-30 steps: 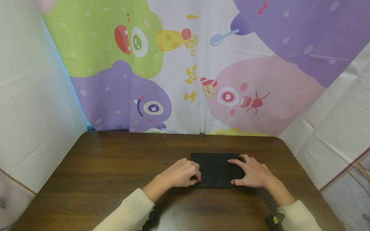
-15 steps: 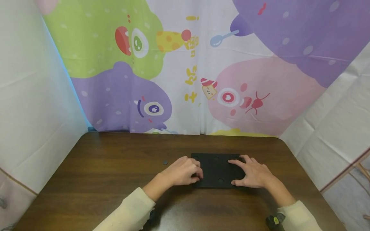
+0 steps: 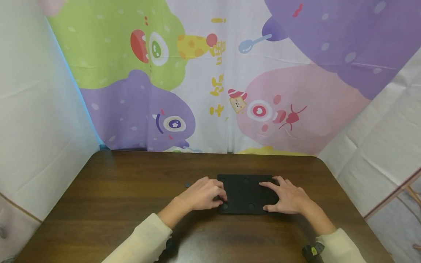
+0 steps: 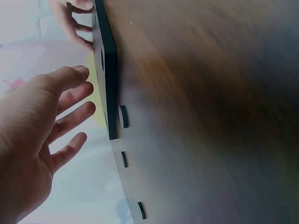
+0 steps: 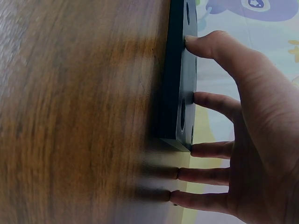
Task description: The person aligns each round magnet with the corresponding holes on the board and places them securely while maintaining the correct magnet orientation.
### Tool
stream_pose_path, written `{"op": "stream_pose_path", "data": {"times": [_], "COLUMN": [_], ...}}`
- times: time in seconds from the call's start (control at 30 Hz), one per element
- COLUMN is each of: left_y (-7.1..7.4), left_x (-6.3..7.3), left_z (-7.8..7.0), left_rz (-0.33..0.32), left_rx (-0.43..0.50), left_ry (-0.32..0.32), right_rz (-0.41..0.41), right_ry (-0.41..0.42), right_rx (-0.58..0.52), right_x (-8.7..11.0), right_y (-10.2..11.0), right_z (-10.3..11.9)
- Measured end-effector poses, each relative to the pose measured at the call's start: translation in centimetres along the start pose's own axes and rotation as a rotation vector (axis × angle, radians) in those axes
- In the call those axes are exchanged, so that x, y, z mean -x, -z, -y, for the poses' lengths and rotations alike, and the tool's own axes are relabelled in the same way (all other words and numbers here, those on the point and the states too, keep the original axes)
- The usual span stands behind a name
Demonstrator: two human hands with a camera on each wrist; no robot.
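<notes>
A black rectangular board [image 3: 241, 193] with round recesses lies flat on the table. My left hand [image 3: 204, 193] hovers over the board's left end. In the left wrist view its fingers [image 4: 77, 114] are loosely bent, apart, with nothing between them. A dark round piece [image 3: 224, 206] shows at the board's near left corner, just below these fingertips. My right hand [image 3: 287, 197] is spread over the right end; in the right wrist view the thumb [image 5: 219, 46] and index finger press the board's top, while other fingers reach past its edge to the table.
Beyond the board's left side, a small dark disc [image 3: 187, 185] lies on the brown wooden table [image 3: 131, 204]. From the left wrist, several such discs [image 4: 124, 159] show in a row. A cartoon-printed curtain [image 3: 210, 128] hangs behind the table's far edge.
My left hand has come up off the board's near left corner and shifted slightly left, its fingers loosening. The round piece at that corner is now uncovered. My right hand stays put.
</notes>
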State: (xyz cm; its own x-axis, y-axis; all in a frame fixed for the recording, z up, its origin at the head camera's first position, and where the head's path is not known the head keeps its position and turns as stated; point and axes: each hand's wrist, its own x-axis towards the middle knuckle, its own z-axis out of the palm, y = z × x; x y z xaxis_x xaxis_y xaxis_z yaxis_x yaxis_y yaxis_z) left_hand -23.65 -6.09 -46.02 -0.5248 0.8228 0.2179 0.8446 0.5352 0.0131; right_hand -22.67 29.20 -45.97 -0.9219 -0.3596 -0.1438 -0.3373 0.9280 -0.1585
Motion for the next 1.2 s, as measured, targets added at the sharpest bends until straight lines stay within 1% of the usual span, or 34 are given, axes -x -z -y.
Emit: {"op": "stream_pose_path", "data": {"times": [0.17, 0.33, 0.7, 0.9, 1.2], "left_y": [0.2, 0.0, 0.2, 0.3, 0.3], "left_x": [0.5, 0.8, 1.8, 2.3, 2.6], "left_z": [0.4, 0.9, 1.9, 2.4, 2.4], "left_rz": [-0.002, 0.004, -0.019, -0.016, 0.023], "left_rx": [0.006, 0.009, -0.011, 0.016, 0.069], "left_ry": [0.015, 0.034, 0.036, 0.049, 0.073], "right_rz": [-0.001, -0.003, -0.011, -0.013, -0.010], "right_ry": [-0.002, -0.001, -0.002, -0.008, -0.004], "right_rx": [0.002, -0.002, 0.001, 0.007, 0.006], "right_x": [0.0, 0.1, 0.0, -0.1, -0.1], "right_y": [-0.1, -0.1, -0.3, -0.3, -0.2], "right_z": [-0.1, -0.1, -0.1, -0.2, -0.2]}}
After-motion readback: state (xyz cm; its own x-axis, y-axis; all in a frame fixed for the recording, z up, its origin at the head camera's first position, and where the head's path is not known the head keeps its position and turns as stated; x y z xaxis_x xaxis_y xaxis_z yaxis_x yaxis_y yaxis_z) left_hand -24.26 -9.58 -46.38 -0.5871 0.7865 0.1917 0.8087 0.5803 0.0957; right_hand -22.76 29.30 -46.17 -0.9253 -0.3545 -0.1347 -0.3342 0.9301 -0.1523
